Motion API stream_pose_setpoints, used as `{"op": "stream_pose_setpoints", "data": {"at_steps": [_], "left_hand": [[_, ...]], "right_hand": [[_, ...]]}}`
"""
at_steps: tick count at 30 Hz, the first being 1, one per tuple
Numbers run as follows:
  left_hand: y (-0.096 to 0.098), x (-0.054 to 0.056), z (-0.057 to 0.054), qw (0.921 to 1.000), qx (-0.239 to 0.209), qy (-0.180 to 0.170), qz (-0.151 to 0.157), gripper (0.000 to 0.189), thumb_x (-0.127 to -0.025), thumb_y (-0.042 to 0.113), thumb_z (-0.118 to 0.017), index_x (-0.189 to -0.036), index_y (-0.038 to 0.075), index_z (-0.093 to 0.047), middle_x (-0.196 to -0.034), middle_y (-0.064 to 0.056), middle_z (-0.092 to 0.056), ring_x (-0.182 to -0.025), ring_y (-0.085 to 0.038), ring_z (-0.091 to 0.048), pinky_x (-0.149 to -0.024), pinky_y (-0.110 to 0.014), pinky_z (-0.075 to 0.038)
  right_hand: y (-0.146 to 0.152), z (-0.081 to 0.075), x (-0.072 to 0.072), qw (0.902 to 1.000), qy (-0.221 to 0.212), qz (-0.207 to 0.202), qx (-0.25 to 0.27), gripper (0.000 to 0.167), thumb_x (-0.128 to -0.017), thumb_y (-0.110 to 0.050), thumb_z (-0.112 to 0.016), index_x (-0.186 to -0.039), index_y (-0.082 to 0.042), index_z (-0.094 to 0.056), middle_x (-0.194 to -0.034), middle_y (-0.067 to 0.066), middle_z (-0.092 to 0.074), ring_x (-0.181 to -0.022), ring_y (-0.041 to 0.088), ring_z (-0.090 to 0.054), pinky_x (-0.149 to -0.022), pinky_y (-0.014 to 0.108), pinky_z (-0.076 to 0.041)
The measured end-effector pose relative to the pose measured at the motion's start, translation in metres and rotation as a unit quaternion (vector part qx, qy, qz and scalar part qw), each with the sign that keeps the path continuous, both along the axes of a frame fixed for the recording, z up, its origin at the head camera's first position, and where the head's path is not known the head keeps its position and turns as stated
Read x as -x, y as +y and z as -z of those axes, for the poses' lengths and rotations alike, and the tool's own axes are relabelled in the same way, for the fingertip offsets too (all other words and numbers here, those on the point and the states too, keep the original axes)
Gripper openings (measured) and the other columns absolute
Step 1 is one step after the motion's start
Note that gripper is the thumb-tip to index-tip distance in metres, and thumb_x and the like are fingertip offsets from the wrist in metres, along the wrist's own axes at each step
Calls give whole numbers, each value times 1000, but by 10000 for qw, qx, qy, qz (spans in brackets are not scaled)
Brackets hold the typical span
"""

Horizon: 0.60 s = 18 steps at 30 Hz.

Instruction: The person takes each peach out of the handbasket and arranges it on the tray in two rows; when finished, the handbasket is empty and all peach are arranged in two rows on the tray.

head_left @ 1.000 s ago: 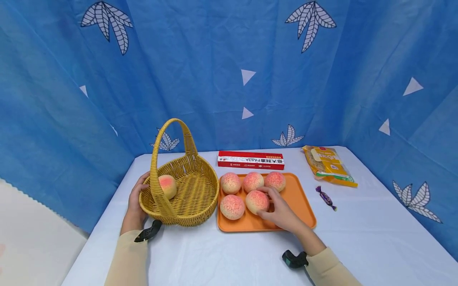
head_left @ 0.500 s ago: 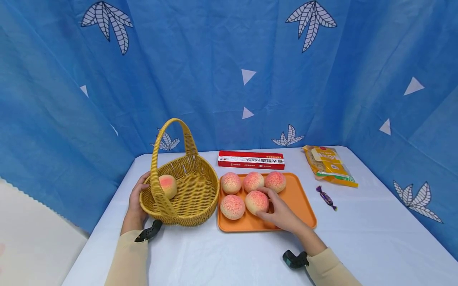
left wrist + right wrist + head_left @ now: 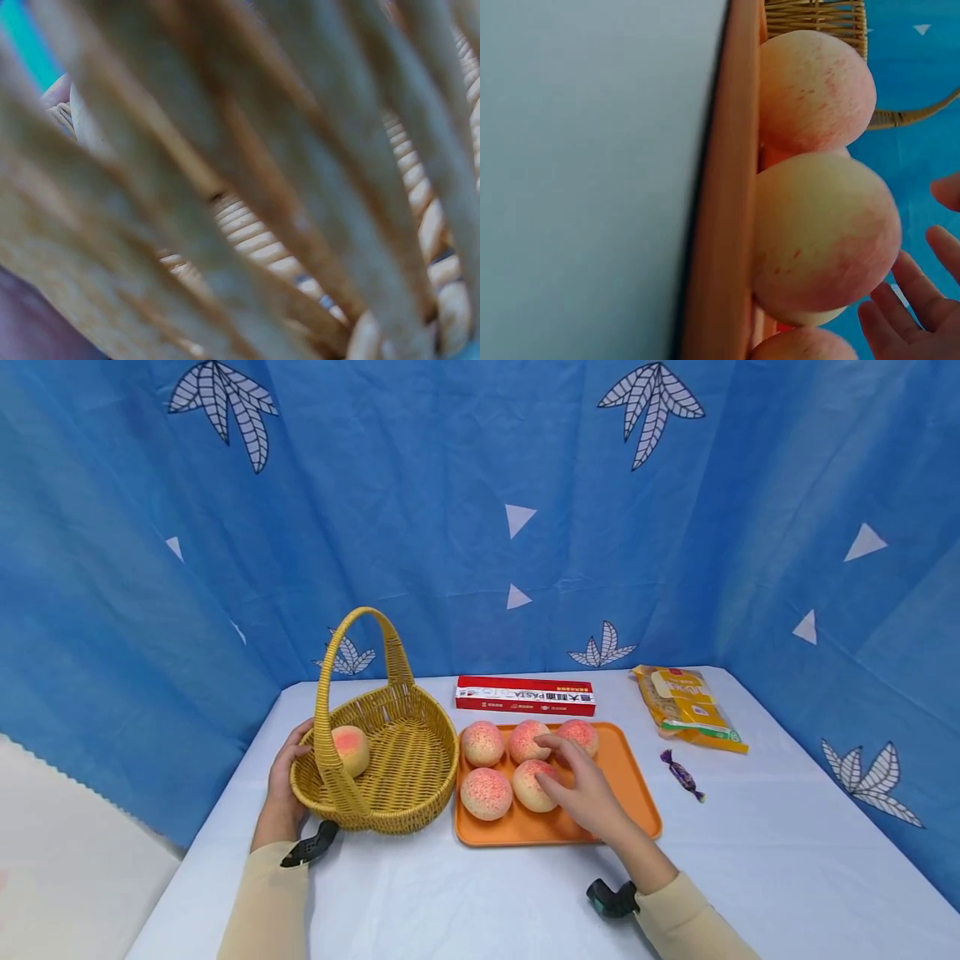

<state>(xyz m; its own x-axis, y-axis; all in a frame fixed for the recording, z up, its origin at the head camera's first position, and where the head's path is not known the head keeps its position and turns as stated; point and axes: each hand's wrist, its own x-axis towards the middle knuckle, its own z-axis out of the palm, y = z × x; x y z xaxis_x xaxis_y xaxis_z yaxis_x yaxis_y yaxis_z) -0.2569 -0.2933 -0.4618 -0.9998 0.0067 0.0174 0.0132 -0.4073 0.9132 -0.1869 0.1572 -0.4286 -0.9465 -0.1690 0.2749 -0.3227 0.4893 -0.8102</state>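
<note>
On the left, a golden wicker basket (image 3: 420, 777) with a tall handle has one peach (image 3: 350, 752) inside. My left hand (image 3: 283, 777) holds it by its left rim; the left wrist view shows only blurred wicker (image 3: 251, 232) at close range. Several pink-speckled peaches lie in two rows on an orange tray (image 3: 626, 785) beside it. My right hand (image 3: 588, 793) is spread over the front-row peach (image 3: 531, 789), its fingers off the fruit. In the right wrist view, the right fingers (image 3: 919, 300) are apart from that peach (image 3: 821, 232).
A red pasta box (image 3: 525, 696) lies behind the tray. To the right are a yellow food packet (image 3: 686, 706) and a purple wrapped candy (image 3: 683, 776) on the white-covered table (image 3: 450, 902). A blue patterned curtain (image 3: 465, 527) hangs behind.
My right hand has let go of the front-row peach and risen slightly, fingers spreading. That peach sits slightly left of where it was. My left hand and the basket hold their place.
</note>
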Motion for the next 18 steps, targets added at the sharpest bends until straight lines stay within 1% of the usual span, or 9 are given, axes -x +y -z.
{"op": "stream_pose_setpoints", "data": {"at_steps": [3, 5, 7, 11, 13, 18], "left_hand": [[1, 1, -1, 10000, 37, -32, -14, 53, -101, 5, -19, -142, 28, -45, -133, 17, -50, -120, -1, -49, -96, -14, -44], [1, 2, -1, 10000, 50, -75, -21, 54, -101, 6, -19, -144, 27, -43, -135, 16, -48, -122, -2, -47, -97, -14, -43], [1, 2, -1, 9999, 62, -137, -32, 55, -100, 6, -19, -146, 27, -41, -137, 16, -46, -123, -2, -46, -97, -14, -43], [-1, 2, 0, 9997, 124, -201, -77, 56, -100, 7, -19, -147, 28, -40, -137, 17, -46, -124, -2, -45, -98, -15, -41], [-2, 2, 1, 9996, 167, -195, -120, 56, -100, 7, -20, -147, 29, -41, -136, 18, -47, -124, -1, -45, -98, -15, -41], [-2, 2, 3, 9998, 177, -95, -60, 55, -100, 7, -19, -147, 28, -40, -135, 18, -48, -123, -2, -46, -97, -15, -42]], "right_hand": [[-7, -9, 2, 9999, 97, -119, 69, 48, -93, -16, -70, -138, -21, -53, -141, 0, -55, -132, 30, -50, -108, 55, -45], [-12, -14, 3, 9995, 161, -224, 133, 48, -93, -15, -69, -139, -19, -54, -140, 0, -54, -129, 32, -51, -103, 55, -48], [-19, -19, 4, 9988, 294, -346, 165, 47, -94, -13, -68, -138, -18, -54, -140, 0, -55, -128, 33, -51, -100, 55, -51], [-34, -27, 8, 9974, 420, -539, 237, 46, -94, -12, -68, -137, -19, -55, -140, 1, -55, -132, 34, -49, -99, 58, -50], [-42, -30, 10, 9970, 404, -608, 253, 47, -93, -11, -68, -137, -21, -55, -140, 1, -55, -134, 34, -48, -98, 59, -51], [-56, -34, 15, 9958, 220, -831, 302, 49, -94, -13, -67, -139, -24, -53, -142, 0, -54, -136, 27, -48, -105, 58, -46]]}}
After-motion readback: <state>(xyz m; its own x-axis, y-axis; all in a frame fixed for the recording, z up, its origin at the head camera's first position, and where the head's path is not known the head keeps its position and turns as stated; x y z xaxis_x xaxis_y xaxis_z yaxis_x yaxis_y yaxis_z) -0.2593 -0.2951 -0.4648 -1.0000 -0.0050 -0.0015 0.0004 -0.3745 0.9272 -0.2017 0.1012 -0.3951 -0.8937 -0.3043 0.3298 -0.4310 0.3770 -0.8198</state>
